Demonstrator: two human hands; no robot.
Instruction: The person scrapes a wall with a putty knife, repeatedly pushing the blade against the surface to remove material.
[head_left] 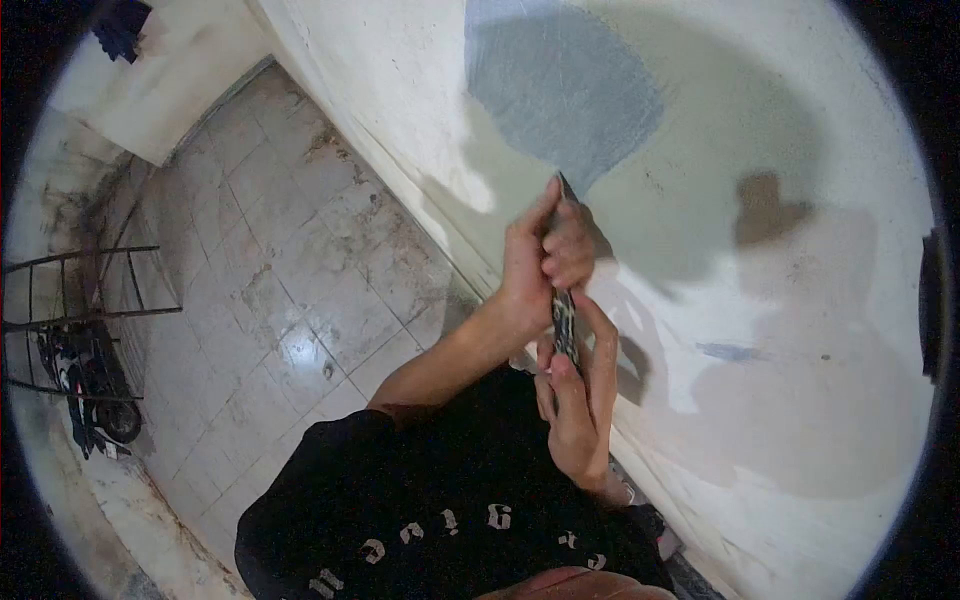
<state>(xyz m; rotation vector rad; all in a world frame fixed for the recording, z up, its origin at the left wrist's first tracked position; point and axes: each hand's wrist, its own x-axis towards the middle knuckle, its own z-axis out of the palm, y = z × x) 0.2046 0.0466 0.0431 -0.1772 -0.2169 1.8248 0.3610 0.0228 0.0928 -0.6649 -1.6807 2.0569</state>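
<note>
A long, narrow dark tool (564, 325) with pale mottling along its side is in both my hands; its exact kind does not show. My left hand (545, 250) is closed around its upper part, the thumb stretched toward the dark pointed end. Lower down, my right hand (577, 420) grips the other end, with the thumb laid along it. The tip appears just below a blue-grey patch (565, 90) on the pale wall (800, 420); contact with the wall cannot be made out.
Shadows fall across the wall, which also bears a small blue smear (728, 352). To the left lies a stained tiled floor (290, 250). A dark metal rack (95, 315) and a motorbike (95, 400) stand at the far left. Dark cloth (122, 28) hangs at the upper left.
</note>
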